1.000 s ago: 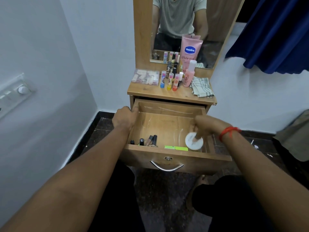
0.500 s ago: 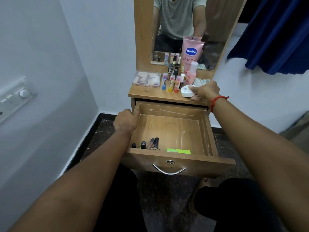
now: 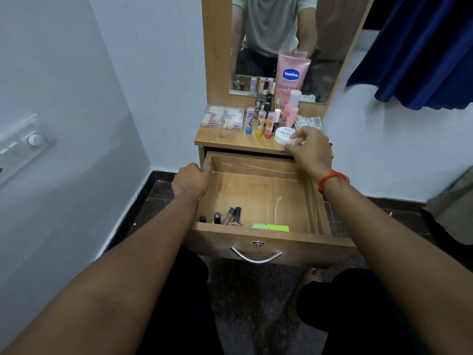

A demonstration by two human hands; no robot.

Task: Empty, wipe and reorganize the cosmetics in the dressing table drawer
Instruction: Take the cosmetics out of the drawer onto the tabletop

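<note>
The wooden drawer (image 3: 258, 242) of the dressing table stands pulled out. Along its front wall lie several dark lipstick and gloss tubes (image 3: 225, 216) and a green packet (image 3: 271, 227). My left hand (image 3: 190, 181) grips the drawer's left wall near the back corner. My right hand (image 3: 308, 149) rests on a round white jar (image 3: 282, 135), which sits on the tabletop (image 3: 225, 138) at its front right. My fingers still touch the jar's rim and lid.
On the tabletop stand a clear compact case (image 3: 222, 118), several coloured lip-balm sticks (image 3: 259, 124), small dark bottles, a pink Vaseline tube (image 3: 291, 75) and a pink bottle (image 3: 290, 111); a striped cloth (image 3: 311, 123) lies behind my right hand. Mirror above, blue curtain (image 3: 422, 52) at right.
My right hand lifted the white jar out of the drawer's front right and set it on the tabletop. My left hand stayed on the drawer's left wall.
</note>
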